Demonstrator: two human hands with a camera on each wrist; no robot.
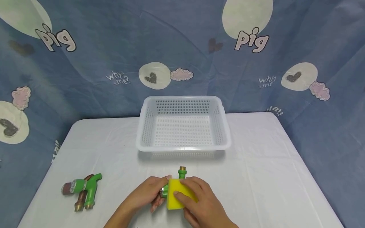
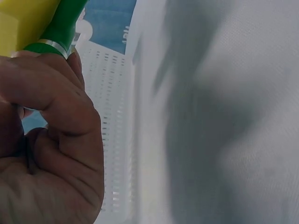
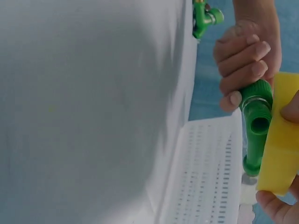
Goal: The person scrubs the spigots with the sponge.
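Observation:
In the head view my left hand (image 1: 146, 193) grips a green tap (image 1: 182, 173) by its ribbed end, near the front of the table. The tap's brass-coloured threaded end points away from me. My right hand (image 1: 205, 202) holds a yellow sponge (image 1: 178, 186) against the tap, covering much of it. Seen from the right wrist, the sponge (image 3: 280, 140) lies along the side of the tap (image 3: 255, 147), whose round opening shows. Curled fingers of the left hand (image 2: 51, 126) wrap the green tap (image 2: 63, 23) in the left wrist view.
Beyond the hands stands a white perforated plastic basket (image 1: 182, 148). To the left, another green tap (image 1: 92, 186) lies together with a brown tap (image 1: 81, 199) on the white-covered table (image 1: 265, 177). A blue printed cloth (image 1: 182, 38) hangs behind the table and at its sides.

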